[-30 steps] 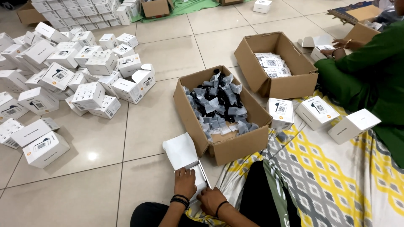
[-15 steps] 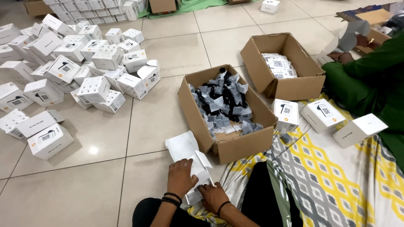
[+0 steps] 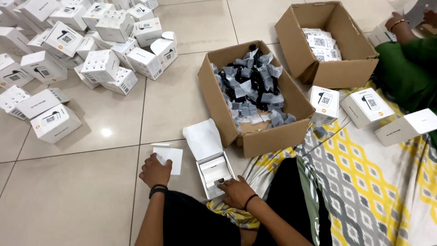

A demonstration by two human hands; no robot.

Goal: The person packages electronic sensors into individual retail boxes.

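Fingers of my right hand (image 3: 236, 191) pressed flat on the small open white cardboard box (image 3: 215, 171) on the tile floor (image 3: 91, 182); left hand (image 3: 155, 169) pinches a thin white paper card (image 3: 169, 158). Box looks light and crushable, so grip its side walls.

Both forearms reach forward from the bottom of the view, each with a dark band at the wrist. The left hand (image 3: 155, 171) is loosely curled, knuckles up. The right hand (image 3: 235, 191) lies palm down, fingers apparently bent, though they are partly hidden.
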